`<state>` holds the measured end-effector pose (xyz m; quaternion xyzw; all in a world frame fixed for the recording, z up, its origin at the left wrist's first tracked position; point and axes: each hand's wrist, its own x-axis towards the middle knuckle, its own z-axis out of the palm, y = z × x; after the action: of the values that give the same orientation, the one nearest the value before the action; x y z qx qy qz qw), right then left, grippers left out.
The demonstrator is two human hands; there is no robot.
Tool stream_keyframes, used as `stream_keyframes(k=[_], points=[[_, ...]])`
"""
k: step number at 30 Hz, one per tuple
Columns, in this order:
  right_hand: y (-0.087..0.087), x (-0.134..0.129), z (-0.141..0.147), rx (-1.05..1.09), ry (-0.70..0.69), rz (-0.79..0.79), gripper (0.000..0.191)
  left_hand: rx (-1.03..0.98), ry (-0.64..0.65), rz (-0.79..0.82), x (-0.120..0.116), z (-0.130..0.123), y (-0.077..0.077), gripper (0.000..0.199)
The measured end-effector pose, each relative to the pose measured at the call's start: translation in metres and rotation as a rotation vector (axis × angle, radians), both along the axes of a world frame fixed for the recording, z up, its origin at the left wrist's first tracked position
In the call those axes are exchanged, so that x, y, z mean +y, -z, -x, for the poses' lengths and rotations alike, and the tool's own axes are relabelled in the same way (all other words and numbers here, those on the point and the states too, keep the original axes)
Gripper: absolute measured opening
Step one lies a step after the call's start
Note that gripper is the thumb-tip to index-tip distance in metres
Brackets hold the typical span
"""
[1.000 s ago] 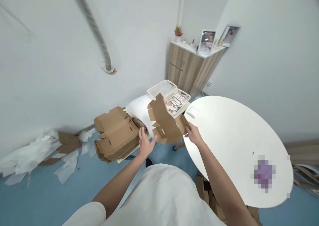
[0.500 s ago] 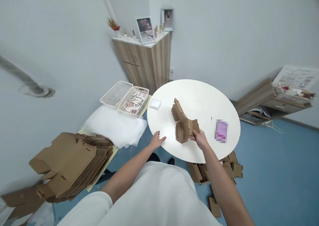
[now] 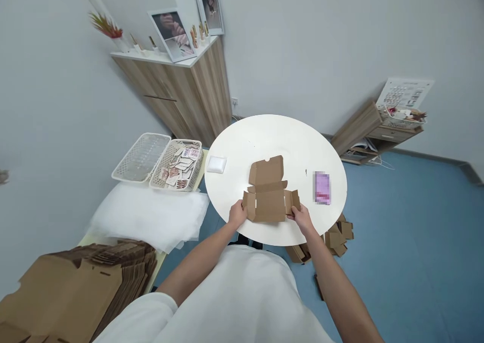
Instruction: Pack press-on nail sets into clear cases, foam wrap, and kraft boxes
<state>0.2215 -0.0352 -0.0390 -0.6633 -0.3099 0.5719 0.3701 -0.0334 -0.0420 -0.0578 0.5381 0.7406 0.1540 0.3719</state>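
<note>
A brown cardboard box (image 3: 269,205), unfolded with its lid panel spread away from me, lies at the near side of the round white table (image 3: 291,136). Its side flaps stand partly raised. My left hand (image 3: 237,214) is closed on the left side flap. On the opposite side, my right hand (image 3: 301,218) grips the right flap between thumb and fingers. To the right of the box is a purple packet (image 3: 322,188), blurred out. A small white packet (image 3: 217,164) rests near the table's left edge.
A stack of flat cardboard boxes (image 3: 71,287) and white sheets (image 3: 147,214) lie on a side table at left. Behind them an open white basket (image 3: 177,165) holds cards. Several folded boxes (image 3: 336,237) sit on the floor at right. A wooden cabinet (image 3: 174,88) stands behind.
My left hand has reached the box and taken its left flap. The box has turned from tilted on edge to lying spread out, facing up. The view has shifted.
</note>
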Motion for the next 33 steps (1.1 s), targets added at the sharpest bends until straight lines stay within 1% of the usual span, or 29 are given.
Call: stream_keyframes(k=[2,7,11,14,18,21,23,24,25,27,29,31,33], points=[[0.003,-0.001,-0.002,-0.083,0.03,-0.015,0.023,-0.04,-0.017,-0.043,0.003,0.01,0.001,0.017],[0.008,-0.003,-0.002,-0.268,0.026,-0.093,0.032,-0.187,-0.024,-0.163,0.011,0.028,0.004,0.018],[0.012,-0.001,-0.001,-0.448,0.079,-0.06,0.033,-0.274,-0.021,-0.147,0.021,0.03,0.006,0.022],[0.016,0.003,-0.001,-0.504,0.091,-0.037,0.034,-0.315,-0.014,-0.123,0.032,0.028,0.01,0.026],[0.02,0.005,0.001,-0.534,0.032,-0.005,0.039,-0.29,0.027,-0.106,0.039,0.025,0.013,0.037],[0.018,0.004,0.001,-0.631,-0.006,-0.012,0.051,-0.161,0.06,-0.19,0.033,0.025,0.006,0.059],[0.012,0.009,0.0,-0.738,-0.02,-0.068,0.06,-0.022,0.152,-0.271,0.025,0.022,-0.003,0.073],[0.008,0.013,0.0,-0.781,-0.034,-0.107,0.062,0.04,0.234,-0.288,0.021,0.02,-0.008,0.076],[0.004,0.021,0.0,-0.807,-0.053,-0.143,0.061,0.089,0.332,-0.282,0.017,0.017,-0.013,0.074],[-0.003,0.041,-0.001,-0.799,-0.108,-0.189,0.056,0.158,0.521,-0.246,0.011,0.01,-0.021,0.064],[-0.005,0.067,-0.004,-0.732,-0.142,-0.165,0.053,0.2,0.651,-0.223,0.01,0.001,-0.024,0.052],[-0.003,0.094,-0.007,-0.603,-0.14,-0.109,0.053,0.228,0.699,-0.214,0.011,-0.007,-0.023,0.047],[0.004,0.117,-0.011,-0.517,-0.126,-0.036,0.048,0.244,0.683,-0.188,0.015,-0.013,-0.02,0.05]])
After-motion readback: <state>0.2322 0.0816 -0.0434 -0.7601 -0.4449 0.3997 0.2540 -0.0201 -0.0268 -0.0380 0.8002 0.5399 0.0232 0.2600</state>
